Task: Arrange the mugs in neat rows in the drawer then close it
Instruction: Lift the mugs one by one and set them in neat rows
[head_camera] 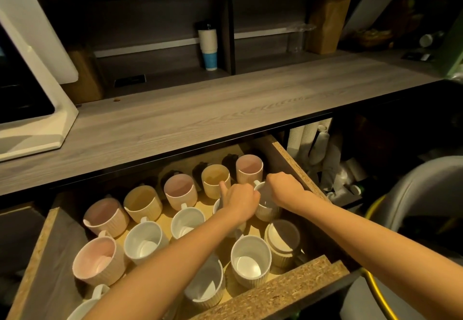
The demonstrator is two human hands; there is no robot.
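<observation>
Head view, sole item.

Drawer (295, 292): pulled fully out below the counter (225, 109), chipboard rims bare at front, left and right.

Left hand (241, 200): closed into a loose fist over a white mug we mostly cannot see; forefinger raised toward the tan mug (216, 180) just beyond it. Whether it truly grips that hidden mug we cannot tell.

Right hand (284, 187): curled over the rim of the grey mug (266, 205), knuckles near the drawer's right wall. We read it as clamped on that mug. The two hands sit side by side, nearly touching.

Mugs: back row beyond the hands, pink and tan alternating, ending in the pink mug (249, 169) past the right hand. Middle row left of the left hand, white. Nearest row under our forearms, a white mug (250, 260) and a ribbed mug (283, 240) lying tilted.

Step in hand, as we judge it: seating the grey mug at the right end of the middle row. Do it well by lifting clear, turning the handle to match its neighbours, and lowering straight.

Room: little to the right of the right hand, where the wall stands close; small gaps between rows; open space only above. The tilted ribbed mug needs righting before closing.
</observation>
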